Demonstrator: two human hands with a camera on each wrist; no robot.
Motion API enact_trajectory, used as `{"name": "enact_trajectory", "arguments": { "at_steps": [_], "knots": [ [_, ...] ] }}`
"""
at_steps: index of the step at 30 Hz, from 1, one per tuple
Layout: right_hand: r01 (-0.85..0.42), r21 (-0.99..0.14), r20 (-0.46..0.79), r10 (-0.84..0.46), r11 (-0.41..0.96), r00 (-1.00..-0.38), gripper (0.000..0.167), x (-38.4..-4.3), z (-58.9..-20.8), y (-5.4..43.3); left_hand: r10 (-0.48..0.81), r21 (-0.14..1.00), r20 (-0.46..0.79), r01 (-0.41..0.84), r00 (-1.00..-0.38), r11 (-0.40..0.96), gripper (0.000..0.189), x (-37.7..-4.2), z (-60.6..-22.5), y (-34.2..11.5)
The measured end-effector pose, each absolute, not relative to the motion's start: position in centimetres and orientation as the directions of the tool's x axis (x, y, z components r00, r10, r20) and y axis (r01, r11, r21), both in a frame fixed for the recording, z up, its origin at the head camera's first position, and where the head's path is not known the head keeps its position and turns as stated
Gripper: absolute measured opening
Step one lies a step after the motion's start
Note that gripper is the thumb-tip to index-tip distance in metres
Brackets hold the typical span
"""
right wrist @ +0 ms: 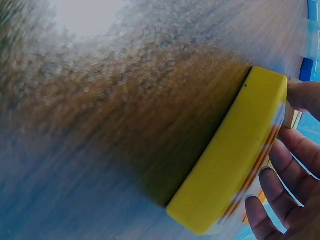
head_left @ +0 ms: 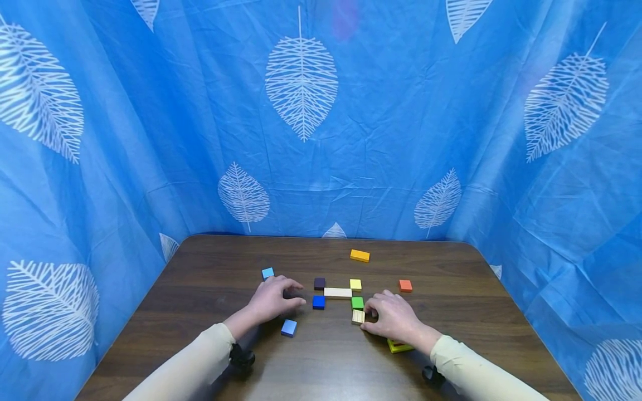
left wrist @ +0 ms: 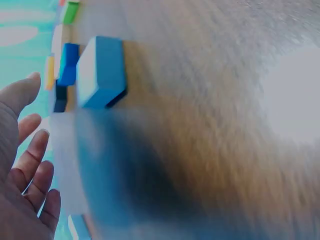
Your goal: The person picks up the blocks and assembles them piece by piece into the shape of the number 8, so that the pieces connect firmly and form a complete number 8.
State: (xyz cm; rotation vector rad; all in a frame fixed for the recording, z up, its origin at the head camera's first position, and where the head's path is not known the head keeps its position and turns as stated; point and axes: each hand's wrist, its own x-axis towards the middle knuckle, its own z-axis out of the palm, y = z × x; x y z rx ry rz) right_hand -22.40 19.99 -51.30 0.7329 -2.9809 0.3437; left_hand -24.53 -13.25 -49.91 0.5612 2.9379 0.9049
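Left hand (head_left: 271, 301) rests on the dark wooden surface (head_left: 476, 301), fingers relaxed and holding nothing; fingertips just beside a dark blue block (head_left: 318, 302). A light blue block (head_left: 288, 327) lies near its wrist.

Right hand (head_left: 393, 318) lies curled, its grip apparently pinching a pale wooden block (head_left: 358, 317) against the surface; the contact is partly hidden.

A yellow-green block (head_left: 398, 347) sits under the right wrist. A green block (head_left: 357, 303) lies just beyond the pale block. A blue leaf-print curtain (head_left: 301, 111) encloses the surface.
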Motion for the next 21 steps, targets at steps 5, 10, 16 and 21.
{"name": "enact_trajectory", "arguments": {
  "at_steps": [5, 10, 16, 21],
  "knots": [
    [-0.451, -0.203, 0.083, -0.444, 0.869, -0.892, 0.03, -22.5, -51.3, 19.9, 0.345, 0.581, 0.06, 0.314, -0.937, 0.751, 0.036, -23.8, -49.1, -14.7],
    [-0.447, -0.209, 0.076, -0.442, 0.87, -0.894, 0.03, -22.5, -51.4, 19.9, 0.407, 0.575, 0.03, 0.349, -0.913, 0.74, 0.038, -23.0, -49.2, -16.2],
    [-0.447, -0.204, 0.078, -0.441, 0.871, -0.894, 0.03, -22.5, -51.4, 19.9, 0.511, 0.559, 0.003, 0.426, -0.859, 0.712, 0.043, -21.9, -49.9, -17.7],
    [-0.444, -0.216, 0.079, -0.438, 0.87, -0.896, 0.029, -22.4, -51.4, 19.9, 0.524, 0.563, -0.015, 0.426, -0.851, 0.708, 0.046, -21.3, -50.2, -18.0]
  ]
}}
